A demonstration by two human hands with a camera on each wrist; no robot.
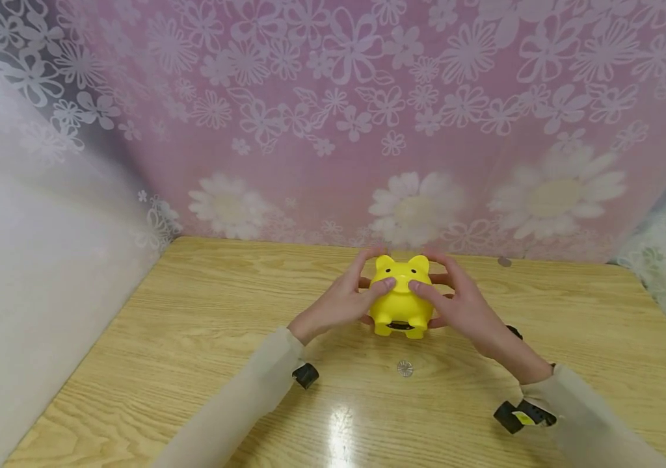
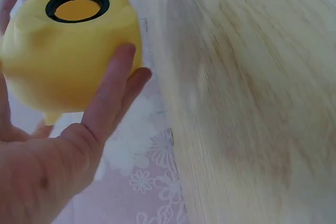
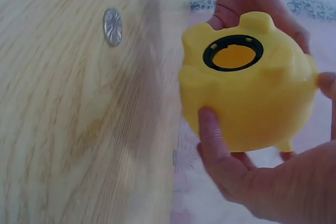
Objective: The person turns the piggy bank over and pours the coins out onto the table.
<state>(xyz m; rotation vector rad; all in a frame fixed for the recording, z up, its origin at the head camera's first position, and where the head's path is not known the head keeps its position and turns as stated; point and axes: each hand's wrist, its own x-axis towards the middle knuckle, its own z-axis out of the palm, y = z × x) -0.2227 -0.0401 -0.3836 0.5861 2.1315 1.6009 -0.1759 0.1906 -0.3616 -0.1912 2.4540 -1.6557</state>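
— Piggy bank (image 1: 401, 296): is there any brand or writing on it?

— None that can be read. It is plain yellow, with small ears and dark dot eyes facing the person. A tiny yellow tag on the black wrist strap (image 1: 523, 415) at the near right is too small to read.

— Where is it, and how do the fingers sit on it?

— It is toward the far middle of the wooden worktop (image 1: 192, 338), held from both sides. The left hand (image 1: 341, 300) curls its fingers round the left flank, thumb across the snout; the right hand (image 1: 462, 302) mirrors it on the right flank. Both hands grip the bank.

— What do the wrist views add?

— They show its underside, barely visible from the head view: a black ring (image 3: 233, 52) round a yellow plug, with short feet. The right wrist view also shows a silver coin (image 3: 112, 27) lying on the worktop, apart from the bank; from the head view it lies just nearer than the bank.
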